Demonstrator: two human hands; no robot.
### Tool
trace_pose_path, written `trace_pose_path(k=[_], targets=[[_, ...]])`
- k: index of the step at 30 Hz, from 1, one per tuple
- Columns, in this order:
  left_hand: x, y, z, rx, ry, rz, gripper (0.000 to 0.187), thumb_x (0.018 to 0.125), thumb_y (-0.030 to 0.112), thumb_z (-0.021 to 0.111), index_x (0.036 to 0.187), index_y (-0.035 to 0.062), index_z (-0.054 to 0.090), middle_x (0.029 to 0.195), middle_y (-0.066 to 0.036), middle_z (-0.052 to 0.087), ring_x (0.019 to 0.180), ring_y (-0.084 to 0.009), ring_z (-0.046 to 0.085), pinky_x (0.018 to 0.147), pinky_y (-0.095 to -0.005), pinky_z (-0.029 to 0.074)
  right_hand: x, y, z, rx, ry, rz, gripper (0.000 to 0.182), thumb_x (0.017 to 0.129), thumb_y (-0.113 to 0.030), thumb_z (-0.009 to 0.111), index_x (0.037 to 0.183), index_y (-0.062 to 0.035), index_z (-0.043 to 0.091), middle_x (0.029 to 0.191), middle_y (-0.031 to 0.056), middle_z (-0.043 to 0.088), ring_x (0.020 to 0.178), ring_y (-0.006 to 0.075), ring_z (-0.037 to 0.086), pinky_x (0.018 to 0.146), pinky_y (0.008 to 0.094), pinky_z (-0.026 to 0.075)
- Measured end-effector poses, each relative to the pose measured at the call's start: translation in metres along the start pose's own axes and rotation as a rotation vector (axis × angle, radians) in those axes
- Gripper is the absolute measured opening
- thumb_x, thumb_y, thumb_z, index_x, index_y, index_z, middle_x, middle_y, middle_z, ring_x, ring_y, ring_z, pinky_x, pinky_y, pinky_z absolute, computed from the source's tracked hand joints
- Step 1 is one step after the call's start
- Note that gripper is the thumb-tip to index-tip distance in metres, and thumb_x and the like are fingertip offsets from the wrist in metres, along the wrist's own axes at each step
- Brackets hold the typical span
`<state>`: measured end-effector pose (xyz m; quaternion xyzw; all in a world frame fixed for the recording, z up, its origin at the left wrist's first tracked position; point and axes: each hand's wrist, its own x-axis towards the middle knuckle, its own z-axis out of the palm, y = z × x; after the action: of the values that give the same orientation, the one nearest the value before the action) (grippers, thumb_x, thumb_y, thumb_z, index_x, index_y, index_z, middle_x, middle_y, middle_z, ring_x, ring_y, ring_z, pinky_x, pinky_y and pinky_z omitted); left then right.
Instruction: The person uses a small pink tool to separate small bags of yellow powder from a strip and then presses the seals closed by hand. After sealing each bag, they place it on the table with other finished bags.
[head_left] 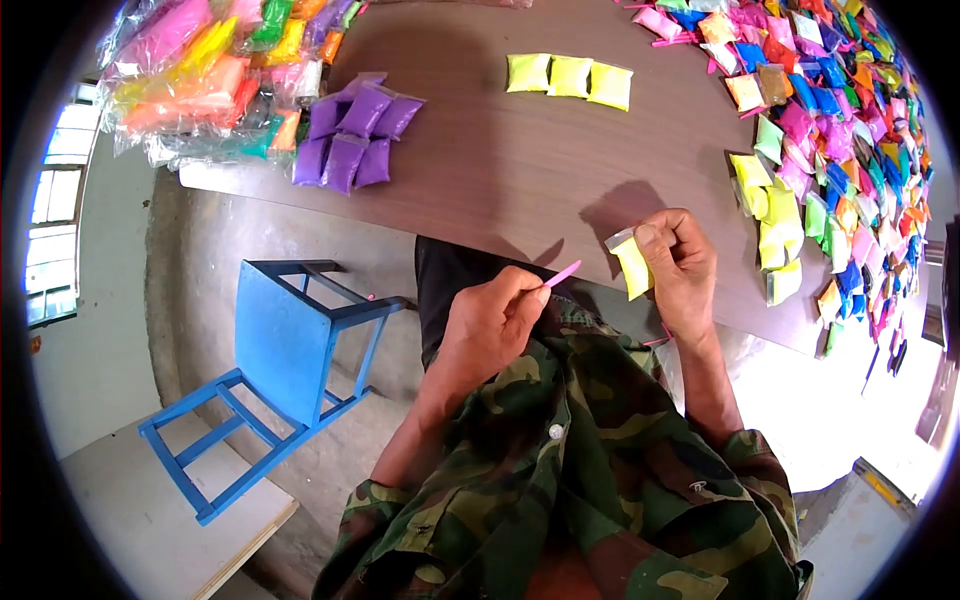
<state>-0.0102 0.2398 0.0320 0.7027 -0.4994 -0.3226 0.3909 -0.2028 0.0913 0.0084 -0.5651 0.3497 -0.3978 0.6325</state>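
Observation:
Between the thumb and fingers of my left hand (492, 318) is a small pink plastic stick (563, 273), its tip pointing up and to the right. My right hand (683, 262) pinches a small clear packet filled with yellow (631, 266) by its upper right side, just off the table's near edge. Further back on the table lie three similar yellow packets (569, 76) in a row. Several more yellow packets (779, 228) are piled to the right of my right hand.
The brown table (450, 130) spans the view. Purple packets (350, 140) and a heap of clear bags with coloured packets (215, 80) occupy its left. A large mixed pile of small coloured packets (835, 120) covers the right. A blue chair (285, 340) stands on the floor at left.

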Motion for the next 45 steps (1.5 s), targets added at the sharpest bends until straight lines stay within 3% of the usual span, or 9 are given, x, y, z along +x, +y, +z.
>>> trace_pose_path(k=[8, 13, 14, 19, 23, 25, 30, 32, 45], targets=[[0.017, 0.008, 0.003, -0.16, 0.128, -0.094, 0.011, 0.097, 0.009, 0.068, 0.096, -0.0016, 0.066, 0.072, -0.011, 0.066, 0.059, -0.0117, 0.058, 0.056, -0.0277, 0.045, -0.003, 0.001, 0.006, -0.074, 0.02, -0.056, 0.009, 0.101, -0.008, 0.068, 0.1, -0.0003, 0.063, 0.076, -0.0049, 0.056, 0.069, 0.0023, 0.046, 0.061, 0.0199, 0.039], [0.043, -0.017, 0.0, 0.567, 0.411, 0.291, 0.007, 0.089, 0.006, 0.072, 0.096, 0.0046, 0.071, 0.088, -0.009, 0.069, 0.08, -0.0294, 0.065, 0.073, -0.0386, 0.052, -0.002, 0.004, 0.007, -0.016, 0.06, -0.084, 0.01, 0.102, -0.01, 0.069, 0.102, -0.0006, 0.065, 0.08, -0.0044, 0.06, 0.07, 0.0022, 0.048, 0.062, 0.0198, 0.041], [0.046, -0.018, -0.004, 0.598, 0.38, 0.243, 0.013, 0.087, 0.008, 0.073, 0.1, 0.0055, 0.073, 0.1, -0.008, 0.07, 0.094, -0.0322, 0.065, 0.083, -0.0446, 0.051, -0.001, 0.004, 0.009, -0.013, 0.061, -0.088, 0.01, 0.102, -0.01, 0.069, 0.102, -0.0006, 0.065, 0.08, -0.0044, 0.06, 0.07, 0.0022, 0.048, 0.062, 0.0198, 0.041], [0.065, -0.014, -0.009, 0.78, 0.441, 0.308, 0.026, 0.088, 0.013, 0.074, 0.113, 0.0055, 0.072, 0.117, -0.011, 0.068, 0.108, -0.0339, 0.062, 0.091, -0.046, 0.05, 0.006, 0.011, 0.008, 0.115, 0.178, -0.058, 0.011, 0.102, -0.012, 0.07, 0.103, -0.0009, 0.068, 0.084, -0.0036, 0.064, 0.074, 0.0027, 0.054, 0.065, 0.0197, 0.045], [0.058, 0.014, 0.022, 0.142, 0.232, 0.196, 0.039, 0.086, 0.02, 0.079, 0.119, 0.0022, 0.069, 0.115, -0.015, 0.071, 0.104, -0.0292, 0.068, 0.09, -0.0397, 0.053, 0.01, 0.003, 0.017, 0.203, 0.168, -0.028, 0.012, 0.101, -0.012, 0.07, 0.104, -0.0007, 0.069, 0.088, -0.0032, 0.066, 0.076, 0.0023, 0.055, 0.067, 0.0192, 0.045], [0.061, 0.03, 0.043, -0.359, 0.12, 0.001, 0.032, 0.091, 0.026, 0.077, 0.104, -0.0022, 0.07, 0.084, -0.01, 0.067, 0.078, -0.0178, 0.064, 0.072, -0.0325, 0.052, 0.013, 0.005, 0.021, 0.29, 0.13, -0.002, 0.013, 0.102, -0.012, 0.069, 0.107, -0.0001, 0.07, 0.089, -0.003, 0.066, 0.076, 0.0019, 0.053, 0.067, 0.0186, 0.043], [0.074, 0.028, 0.05, -0.427, 0.093, -0.119, 0.029, 0.097, 0.024, 0.072, 0.088, -0.0021, 0.064, 0.066, 0.002, 0.051, 0.064, -0.0039, 0.043, 0.054, -0.026, 0.036, 0.015, -0.003, 0.01, 0.105, 0.051, 0.042, 0.02, 0.103, -0.017, 0.068, 0.111, 0.0011, 0.069, 0.086, -0.0037, 0.065, 0.074, 0.0021, 0.051, 0.065, 0.0192, 0.041], [0.077, 0.017, 0.051, -0.438, 0.096, -0.083, 0.028, 0.098, 0.023, 0.071, 0.088, -0.0015, 0.064, 0.068, 0.004, 0.052, 0.065, -0.0028, 0.044, 0.055, -0.0245, 0.036, 0.015, 0.0, -0.002, -0.058, -0.079, 0.111, 0.024, 0.103, -0.022, 0.069, 0.109, 0.0013, 0.07, 0.08, -0.0045, 0.063, 0.069, 0.0023, 0.049, 0.061, 0.0206, 0.04], [0.094, 0.025, 0.055, -0.527, -0.014, -0.163, 0.028, 0.098, 0.026, 0.072, 0.104, -0.0013, 0.07, 0.083, 0.004, 0.062, 0.075, -0.0027, 0.05, 0.064, -0.0231, 0.041, 0.027, 0.002, 0.0, -0.013, 0.013, 0.012, 0.022, 0.103, -0.02, 0.069, 0.106, 0.0015, 0.07, 0.079, -0.0037, 0.064, 0.068, 0.0024, 0.051, 0.057, 0.0215, 0.043]])
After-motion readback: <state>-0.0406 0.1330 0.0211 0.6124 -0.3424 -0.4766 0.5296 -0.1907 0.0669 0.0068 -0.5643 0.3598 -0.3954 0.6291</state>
